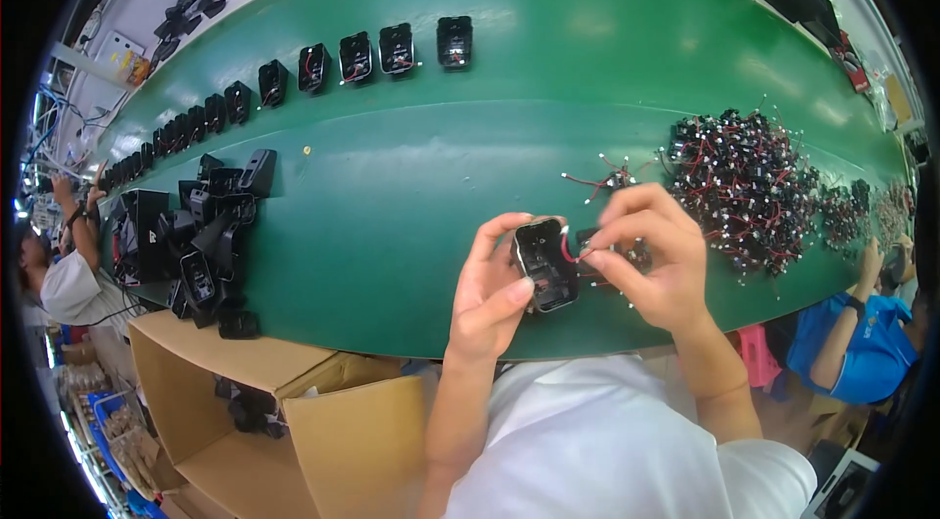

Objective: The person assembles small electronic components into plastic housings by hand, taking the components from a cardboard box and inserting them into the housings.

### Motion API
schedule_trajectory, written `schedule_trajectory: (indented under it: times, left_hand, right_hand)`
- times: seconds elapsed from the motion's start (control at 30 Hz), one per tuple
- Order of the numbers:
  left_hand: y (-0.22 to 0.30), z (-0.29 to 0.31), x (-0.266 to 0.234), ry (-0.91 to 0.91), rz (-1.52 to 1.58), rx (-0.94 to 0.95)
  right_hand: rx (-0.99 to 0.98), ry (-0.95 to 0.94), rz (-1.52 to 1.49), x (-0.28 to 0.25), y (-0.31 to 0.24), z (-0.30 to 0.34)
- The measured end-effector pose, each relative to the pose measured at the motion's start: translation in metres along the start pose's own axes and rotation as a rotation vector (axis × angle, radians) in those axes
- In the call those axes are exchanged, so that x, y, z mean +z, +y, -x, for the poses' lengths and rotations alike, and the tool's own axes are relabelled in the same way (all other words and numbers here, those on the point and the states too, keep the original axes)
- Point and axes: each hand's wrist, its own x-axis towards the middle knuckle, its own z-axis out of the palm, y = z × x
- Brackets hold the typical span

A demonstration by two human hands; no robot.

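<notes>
The left hand (pixel 490 294) is clamped on a small black plastic housing (pixel 544 264), thumb along its lower edge and fingers curled over the top, open side facing up. The housing sits between the two hands, above the near edge of the green conveyor belt (pixel 441 176). The right hand (pixel 654 255) is pinched shut on a small wired component (pixel 587 247), just beside the housing; a red wire (pixel 566 247) runs from it into the housing. Behind the right hand lies a heap of wired components (pixel 744 181) with red and black leads. To the left sits a pile of black housings (pixel 211 235), near an open cardboard box (pixel 264 401). A row of housings (pixel 352 57) lines the far side of the belt.
</notes>
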Motion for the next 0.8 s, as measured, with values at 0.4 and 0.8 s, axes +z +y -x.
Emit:
schedule_trajectory:
  times: [0.4, 0.8]
  left_hand:
    - [-0.002, 0.002, -0.003, -0.074, 0.058, 0.118]
    - [0.001, 0.004, 0.0, -0.021, -0.175, 0.09]
  right_hand:
    - [-0.069, -0.052, 0.002, 0.022, -0.01, 0.013]
    - [-0.108, -0.194, 0.124, 0.015, -0.014, 0.009]
